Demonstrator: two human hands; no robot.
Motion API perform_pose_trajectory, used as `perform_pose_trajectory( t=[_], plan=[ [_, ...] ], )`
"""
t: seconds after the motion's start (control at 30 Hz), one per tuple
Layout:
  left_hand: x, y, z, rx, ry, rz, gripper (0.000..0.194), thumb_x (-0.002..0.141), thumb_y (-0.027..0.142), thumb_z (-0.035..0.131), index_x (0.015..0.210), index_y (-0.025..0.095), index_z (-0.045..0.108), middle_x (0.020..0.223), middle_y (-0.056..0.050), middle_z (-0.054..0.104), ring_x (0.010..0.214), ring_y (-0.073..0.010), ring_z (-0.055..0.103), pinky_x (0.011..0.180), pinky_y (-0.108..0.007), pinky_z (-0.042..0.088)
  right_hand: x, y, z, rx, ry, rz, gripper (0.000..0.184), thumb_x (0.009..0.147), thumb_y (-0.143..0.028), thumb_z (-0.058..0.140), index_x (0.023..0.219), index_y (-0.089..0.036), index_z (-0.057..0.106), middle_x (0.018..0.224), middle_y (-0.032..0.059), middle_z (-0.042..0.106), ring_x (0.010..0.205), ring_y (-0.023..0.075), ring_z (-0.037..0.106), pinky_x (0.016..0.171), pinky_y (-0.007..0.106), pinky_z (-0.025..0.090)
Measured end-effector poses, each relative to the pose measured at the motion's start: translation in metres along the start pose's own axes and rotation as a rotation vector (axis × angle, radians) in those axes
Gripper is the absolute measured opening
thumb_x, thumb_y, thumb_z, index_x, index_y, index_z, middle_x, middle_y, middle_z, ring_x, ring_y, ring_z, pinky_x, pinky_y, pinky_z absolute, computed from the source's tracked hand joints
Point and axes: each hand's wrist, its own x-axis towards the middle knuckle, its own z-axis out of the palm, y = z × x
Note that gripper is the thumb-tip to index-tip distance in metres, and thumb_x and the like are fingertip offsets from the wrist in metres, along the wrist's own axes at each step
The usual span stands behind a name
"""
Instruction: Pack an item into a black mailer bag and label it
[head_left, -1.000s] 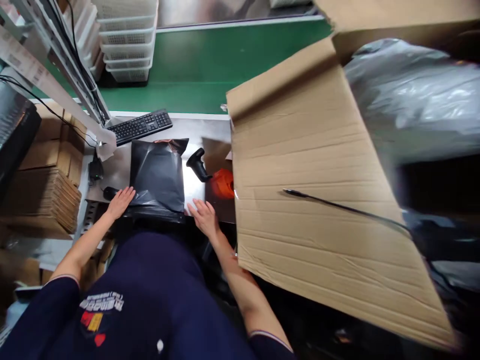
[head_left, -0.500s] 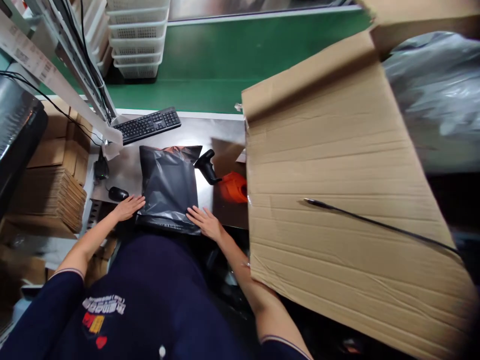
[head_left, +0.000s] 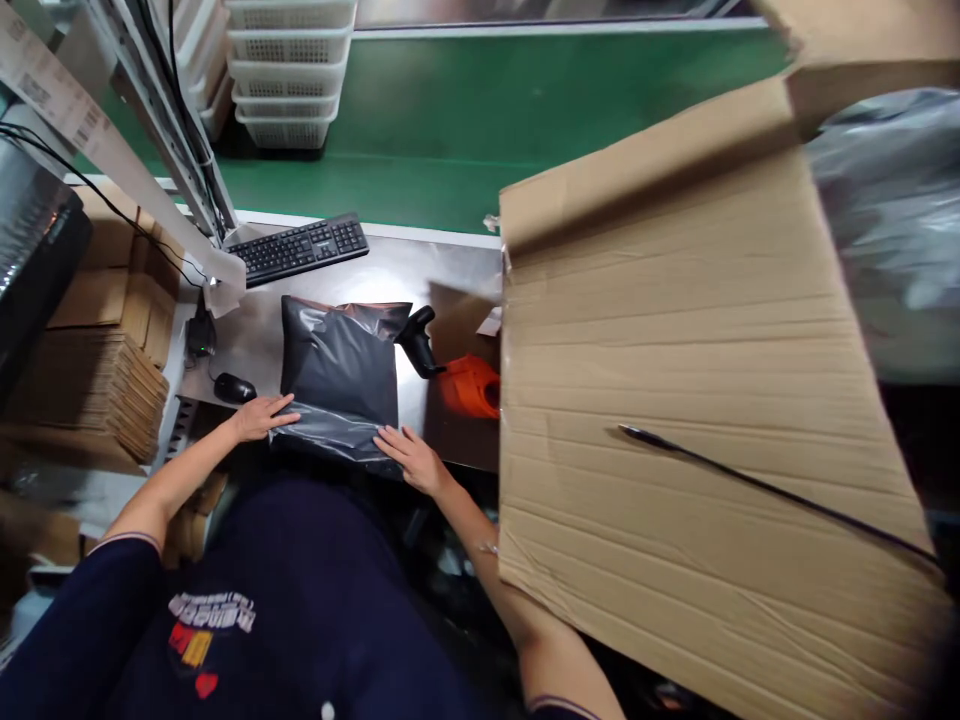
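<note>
A black plastic mailer bag (head_left: 341, 365) lies flat on the metal table, its surface wrinkled and shiny. Across its near part runs a crease, and the near edge hangs at the table's front. My left hand (head_left: 262, 417) rests its outstretched fingers on the bag's near left corner. On the near right corner lies my right hand (head_left: 414, 460), fingers extended over the plastic. Neither hand is closed on anything. Beside the bag's upper right edge is a black barcode scanner (head_left: 418, 343). Left of the bag sits a black mouse (head_left: 235, 388).
A keyboard (head_left: 300, 248) lies behind the bag. A large cardboard sheet (head_left: 675, 350) with a black cable (head_left: 750, 485) fills the right side. Orange material (head_left: 471, 386) is beside the scanner. White baskets (head_left: 289, 80) stack on the green surface (head_left: 465, 130); flattened cartons (head_left: 97, 390) stand left.
My left hand has shifted a little right, its fingers now over the bag's corner. The bag's near part has become creased across its width. My right hand stays at the right corner.
</note>
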Motion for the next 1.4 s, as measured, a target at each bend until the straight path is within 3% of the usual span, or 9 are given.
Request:
perform_pose_trajectory(
  t=[0.2,0.4,0.53,0.63,0.73,0.87,1.13,1.27,1.4],
  plan=[
    [0.0,0.016,-0.005,-0.192,0.108,-0.114,0.08,0.086,0.016,0.057,0.162,0.006,0.034,0.148,-0.024,0.059,0.134,-0.0311,0.06,0.111,-0.046,0.05,0.001,-0.008,0.004,0.246,0.263,0.209,0.066,0.085,-0.006,0.043,0.148,-0.019,0.059,0.142,0.0106,0.065,0.129,0.0263,0.066,0.116,0.055,0.049],
    [0.005,0.029,-0.006,-0.471,0.251,-0.39,0.049,0.088,0.016,0.055,0.135,0.018,0.068,0.137,-0.014,0.069,0.131,-0.0282,0.064,0.113,-0.051,0.05,0.033,-0.007,-0.019,0.445,0.411,0.453,0.054,0.087,-0.019,0.041,0.131,-0.021,0.074,0.127,0.0077,0.075,0.119,0.0259,0.071,0.107,0.046,0.057],
    [0.018,0.043,-0.01,-0.646,0.627,-0.528,0.058,0.085,0.026,0.065,0.142,0.016,0.062,0.141,-0.016,0.066,0.129,-0.0285,0.064,0.111,-0.048,0.052,0.063,-0.012,-0.032,0.555,0.634,0.6,0.043,0.09,-0.044,0.048,0.1,-0.019,0.081,0.104,0.0125,0.08,0.104,0.0318,0.076,0.098,0.05,0.059],
    [0.031,0.057,-0.011,-0.715,0.907,-0.71,0.035,0.088,0.036,0.062,0.112,0.013,0.074,0.104,-0.013,0.077,0.094,-0.0253,0.074,0.086,-0.04,0.061,0.084,-0.022,-0.034,0.596,0.856,0.722,0.054,0.088,-0.063,0.05,0.085,-0.017,0.077,0.089,0.0142,0.079,0.088,0.0321,0.076,0.086,0.048,0.061],
    [0.044,0.067,-0.016,-0.684,1.014,-0.769,0.036,0.096,0.044,0.053,0.082,0.016,0.07,0.075,-0.008,0.069,0.071,-0.0212,0.068,0.069,-0.034,0.058,0.1,-0.031,-0.035,0.554,1.006,0.831,0.064,0.085,-0.078,0.049,0.072,-0.018,0.069,0.07,0.0119,0.072,0.07,0.0291,0.07,0.07,0.042,0.06],
    [0.054,0.071,-0.032,-0.61,1.151,-0.785,0.04,0.1,0.052,0.047,0.084,0.019,0.064,0.081,-0.008,0.066,0.077,-0.0209,0.065,0.076,-0.035,0.056,0.111,-0.038,-0.038,0.438,1.151,0.926,0.071,0.084,-0.088,0.04,0.062,-0.023,0.058,0.055,0.0102,0.059,0.059,0.0276,0.063,0.059,0.04,0.053],
    [0.076,0.055,-0.066,-0.458,1.295,-0.775,0.05,0.1,0.066,0.037,0.084,0.023,0.057,0.08,-0.009,0.059,0.08,-0.0237,0.059,0.082,-0.039,0.049,0.117,-0.043,-0.06,0.306,1.242,0.933,0.073,0.086,-0.089,0.033,0.06,-0.025,0.056,0.054,0.0123,0.057,0.053,0.0268,0.06,0.058,0.041,0.049],
    [0.094,0.045,-0.079,-0.432,1.303,-0.791,0.051,0.103,0.063,0.033,0.068,0.026,0.036,0.063,0.0,0.039,0.062,-0.0177,0.043,0.069,-0.033,0.04,0.131,-0.039,-0.074,0.252,1.279,0.958,0.08,0.087,-0.089,0.028,0.069,-0.02,0.063,0.062,0.0186,0.063,0.062,0.0313,0.065,0.062,0.042,0.049],
    [0.104,0.037,-0.088,-0.432,1.275,-0.809,0.053,0.103,0.063,0.033,0.065,0.026,0.032,0.057,0.003,0.031,0.056,-0.0155,0.034,0.063,-0.031,0.032,0.142,-0.028,-0.088,0.218,1.282,0.939,0.083,0.088,-0.088,0.026,0.077,-0.017,0.067,0.073,0.021,0.069,0.072,0.0328,0.069,0.068,0.04,0.051]
  ],
)
